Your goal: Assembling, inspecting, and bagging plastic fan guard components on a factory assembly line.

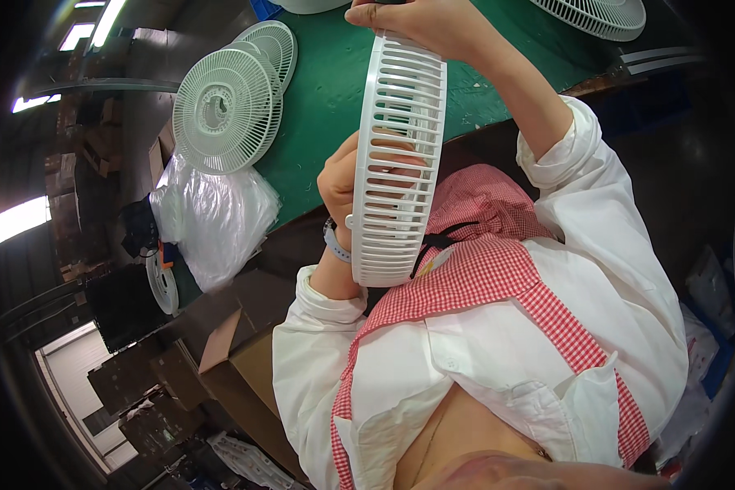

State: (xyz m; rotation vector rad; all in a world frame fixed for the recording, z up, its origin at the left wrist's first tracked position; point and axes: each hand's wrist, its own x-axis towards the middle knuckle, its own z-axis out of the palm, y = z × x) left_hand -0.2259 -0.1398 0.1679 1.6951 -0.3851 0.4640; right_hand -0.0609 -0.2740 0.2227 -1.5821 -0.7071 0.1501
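White fan guard (400, 155) held edge-on between both hands above the green table (327, 90). The right hand (420, 20) is closed over the guard's upper rim, fingers curled round it. The left hand (343, 175) clasps the lower part from behind, its fingers partly visible through the slats. Beyond the left hand, a stack of fan grilles (229, 102) lies on the table, with a clear plastic bag (212, 216) just beside it.

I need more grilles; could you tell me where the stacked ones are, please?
In the head view, the stacked fan grilles lie upper left on the green table, above a clear plastic bag.
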